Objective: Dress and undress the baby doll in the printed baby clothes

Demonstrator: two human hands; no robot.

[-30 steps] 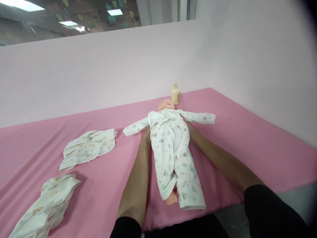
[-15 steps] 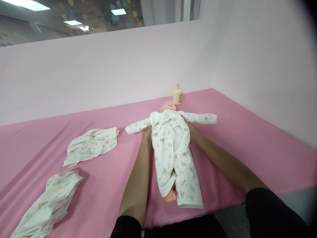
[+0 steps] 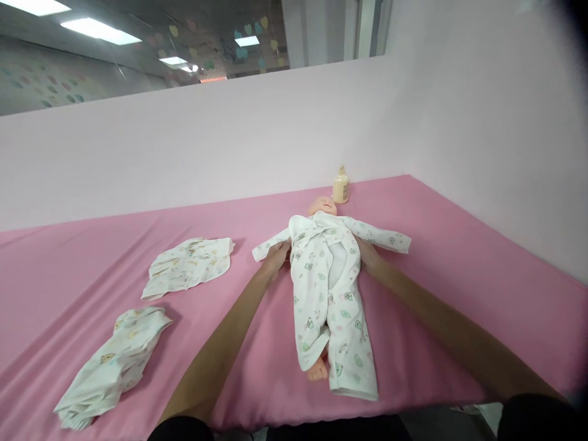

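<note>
A baby doll (image 3: 323,205) lies on its back, dressed in a white baby romper (image 3: 309,294) with green and pink prints. Both sleeves spread outward, and one bare foot (image 3: 316,370) shows at the left leg opening. The right trouser leg covers the other foot. A white patch shows through a gap in the front. My left hand (image 3: 278,255) is at the romper's left side below the sleeve, its fingers curled in against the cloth. On the opposite side, my right hand (image 3: 366,252) reaches to the waist, its fingers hidden behind the romper.
A cream pump bottle (image 3: 341,187) stands behind the doll's head. Two printed white cloth pieces lie at left: a flat garment (image 3: 188,266) and a bunched garment (image 3: 117,361). A pink sheet (image 3: 441,288) covers the table; pale walls (image 3: 206,147) rise behind and at right.
My left hand has drawn out from the doll's side, so more of it shows. My right hand has moved lower along the waist. The camera view has shifted; the doll lies much the same.
</note>
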